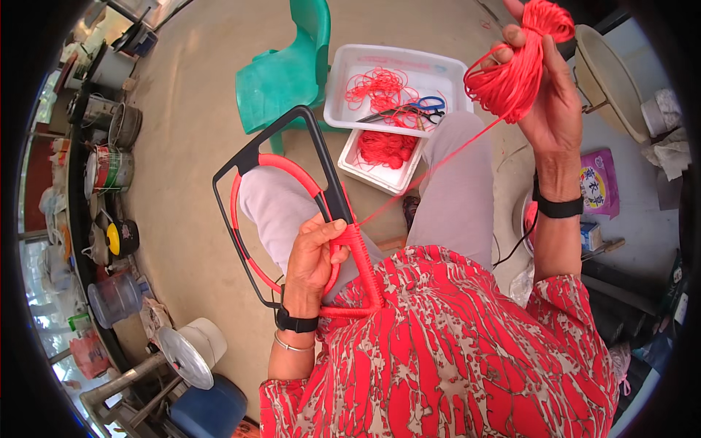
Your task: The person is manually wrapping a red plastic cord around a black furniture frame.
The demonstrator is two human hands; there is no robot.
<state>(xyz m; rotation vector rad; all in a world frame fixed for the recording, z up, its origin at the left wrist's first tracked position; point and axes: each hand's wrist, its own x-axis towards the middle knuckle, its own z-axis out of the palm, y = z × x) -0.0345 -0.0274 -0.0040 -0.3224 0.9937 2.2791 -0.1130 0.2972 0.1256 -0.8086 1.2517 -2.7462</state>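
A: What is the left hand doing?

B: It is closed around the black, rounded-triangle metal frame, thumb pressed onto the stretch already wrapped in red cord, down near the frame's lower corner. The frame rests across the person's lap, tilted, its top corner pointing toward 11 o'clock.

A: And the right hand?

B: Raised at about 1 o'clock, fingers curled around a loose hank of thin red cord. One strand runs taut from the hank down toward 7 o'clock to the wrapped part of the frame beside the left thumb.

A: What lies past the knees?

B: At 12 o'clock a large white plastic tray on the floor holds tangled red cord and blue-handled scissors. A smaller white tray with more red cord sits touching its near edge. A green plastic chair stands just beside the trays at 11 o'clock.

A: Anything on the wrists?

B: A black band on each; the left also carries a thin silver bangle.
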